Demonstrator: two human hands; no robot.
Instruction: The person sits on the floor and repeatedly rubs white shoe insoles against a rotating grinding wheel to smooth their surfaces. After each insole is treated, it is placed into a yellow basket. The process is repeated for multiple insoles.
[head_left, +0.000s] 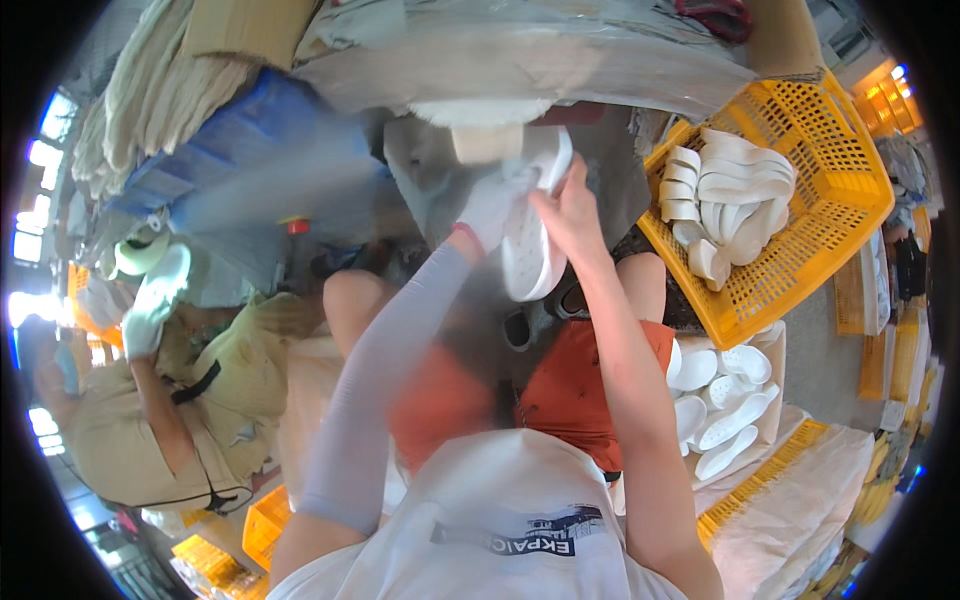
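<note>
White foam is filling the middle of the view: a person seated in orange shorts is holding a white perforated shoe sole [535, 235] up against a spinning buffing wheel [487, 140] on the grey machine [430, 190] in front of the knees. The left hand [490, 205], in a white glove and a long grey sleeve, is closing around the sole's upper end, while the bare right hand [570, 205] is pinching its edge with curled fingers, apparently so both ends are steadied against the wheel. A yellow plastic crate [850, 200], tilted at the person's right, is holding a stack of similar white soles [725, 190] within arm's reach; more soles [720, 400] are lying in a cloth-lined bin below it. At the left edge, a co-worker's gloved hand [145, 320] is gripping something that cannot be made out.
</note>
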